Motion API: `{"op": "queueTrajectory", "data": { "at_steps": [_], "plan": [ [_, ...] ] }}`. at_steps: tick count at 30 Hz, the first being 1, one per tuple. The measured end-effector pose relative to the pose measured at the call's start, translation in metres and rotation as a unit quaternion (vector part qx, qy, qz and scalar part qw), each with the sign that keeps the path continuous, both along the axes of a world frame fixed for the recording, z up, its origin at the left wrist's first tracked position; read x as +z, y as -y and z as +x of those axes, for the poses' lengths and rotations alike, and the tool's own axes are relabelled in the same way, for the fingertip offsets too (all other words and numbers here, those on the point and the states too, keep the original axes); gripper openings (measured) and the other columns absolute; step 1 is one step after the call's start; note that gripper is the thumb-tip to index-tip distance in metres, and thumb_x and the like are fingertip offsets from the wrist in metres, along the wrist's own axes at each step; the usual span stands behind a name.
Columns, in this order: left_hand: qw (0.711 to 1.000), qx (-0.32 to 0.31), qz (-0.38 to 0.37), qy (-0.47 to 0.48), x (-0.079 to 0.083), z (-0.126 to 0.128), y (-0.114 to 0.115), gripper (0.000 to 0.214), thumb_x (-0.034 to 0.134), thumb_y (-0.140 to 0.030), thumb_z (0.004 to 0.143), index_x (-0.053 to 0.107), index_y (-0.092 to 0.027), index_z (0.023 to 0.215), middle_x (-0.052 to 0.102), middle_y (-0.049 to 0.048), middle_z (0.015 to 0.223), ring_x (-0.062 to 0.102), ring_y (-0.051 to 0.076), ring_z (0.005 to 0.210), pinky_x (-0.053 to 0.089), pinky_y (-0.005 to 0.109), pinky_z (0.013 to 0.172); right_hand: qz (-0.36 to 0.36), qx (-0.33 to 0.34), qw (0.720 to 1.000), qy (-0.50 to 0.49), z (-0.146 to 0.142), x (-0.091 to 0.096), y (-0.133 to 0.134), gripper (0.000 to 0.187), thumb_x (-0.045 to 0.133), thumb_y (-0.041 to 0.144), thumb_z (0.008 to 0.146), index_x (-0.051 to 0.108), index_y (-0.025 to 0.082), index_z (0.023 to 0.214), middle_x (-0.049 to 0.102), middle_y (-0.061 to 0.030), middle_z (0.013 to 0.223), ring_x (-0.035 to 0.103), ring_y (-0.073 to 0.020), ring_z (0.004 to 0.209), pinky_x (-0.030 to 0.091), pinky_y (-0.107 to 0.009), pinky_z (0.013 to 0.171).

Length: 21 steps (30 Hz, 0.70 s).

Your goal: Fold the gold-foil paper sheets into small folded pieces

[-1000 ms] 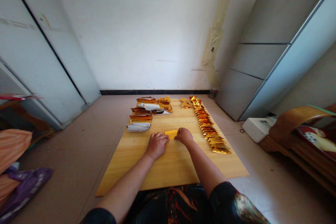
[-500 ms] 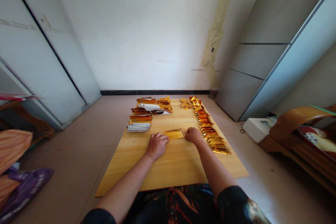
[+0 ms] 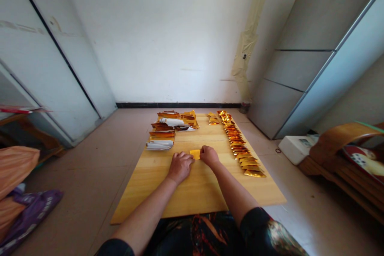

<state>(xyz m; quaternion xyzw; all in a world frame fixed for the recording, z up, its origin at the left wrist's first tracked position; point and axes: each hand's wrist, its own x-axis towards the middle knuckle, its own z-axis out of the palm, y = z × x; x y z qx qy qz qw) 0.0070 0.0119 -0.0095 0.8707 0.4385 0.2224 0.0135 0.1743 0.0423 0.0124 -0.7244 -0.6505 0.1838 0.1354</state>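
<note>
A small gold foil paper lies on the wooden board between my two hands. My left hand rests on the board with bent fingers, its fingertips holding the paper's left end. On the other side, my right hand is closed, pinching the right end. Only a short, nearly square piece shows between them; the fingers hide both ends. To the right runs a long row of folded gold foil pieces, overlapping one another. Stacks of gold-and-white paper stand at the far left of the board.
A few folded gold pieces sit at the board's far side. The wooden board reaches almost to my lap. Beyond are a white wall, a grey fridge, a white box and a purple bag.
My right hand has moved left to the gold paper, whose visible part is now much shorter. My left hand stays at the left end. The view has shifted slightly.
</note>
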Motion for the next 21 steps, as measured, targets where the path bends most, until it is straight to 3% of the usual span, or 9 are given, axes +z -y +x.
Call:
{"op": "queueTrajectory", "data": {
  "at_steps": [5, 10, 15, 21],
  "plan": [
    [1.000, 0.004, -0.001, -0.005, 0.003, 0.000, 0.002, 0.029, 0.052, -0.014, 0.083, 0.070, -0.031, 0.098, 0.069, 0.0009, 0.107, 0.055, 0.021, 0.098, 0.034, 0.040, 0.080, -0.048, 0.002, 0.999, 0.019, -0.004, 0.011, -0.002, 0.018, 0.062, 0.023, 0.069, 0.067, 0.020, 0.085, 0.071, -0.0065, 0.093, 0.064, -0.0186, 0.087, 0.041, -0.022, 0.063],
    [1.000, 0.004, 0.013, -0.011, 0.003, -0.001, 0.003, 0.028, 0.052, -0.016, 0.084, 0.069, -0.031, 0.101, 0.069, 0.0024, 0.107, 0.055, 0.021, 0.096, 0.034, 0.039, 0.079, -0.067, -0.020, 0.996, 0.050, -0.017, 0.020, 0.000, 0.039, 0.066, 0.039, 0.066, 0.066, 0.017, 0.099, 0.068, -0.0125, 0.104, 0.064, -0.0245, 0.096, 0.047, -0.028, 0.071],
    [1.000, 0.007, 0.011, -0.011, 0.002, -0.001, 0.003, 0.028, 0.052, -0.017, 0.084, 0.069, -0.031, 0.100, 0.070, 0.0021, 0.107, 0.055, 0.021, 0.096, 0.034, 0.039, 0.079, -0.079, -0.035, 0.995, 0.049, -0.018, 0.019, -0.003, 0.041, 0.067, 0.035, 0.065, 0.066, 0.017, 0.102, 0.067, -0.0138, 0.107, 0.064, -0.0248, 0.098, 0.048, -0.028, 0.073],
    [1.000, 0.008, 0.001, -0.010, 0.002, -0.001, 0.002, 0.027, 0.050, -0.017, 0.085, 0.070, -0.030, 0.098, 0.069, 0.0023, 0.108, 0.055, 0.021, 0.096, 0.034, 0.040, 0.081, -0.067, -0.034, 0.997, 0.026, -0.002, 0.017, -0.006, 0.028, 0.069, 0.022, 0.059, 0.068, 0.017, 0.087, 0.071, -0.0099, 0.093, 0.066, -0.0216, 0.087, 0.046, -0.022, 0.063]
  ]
}}
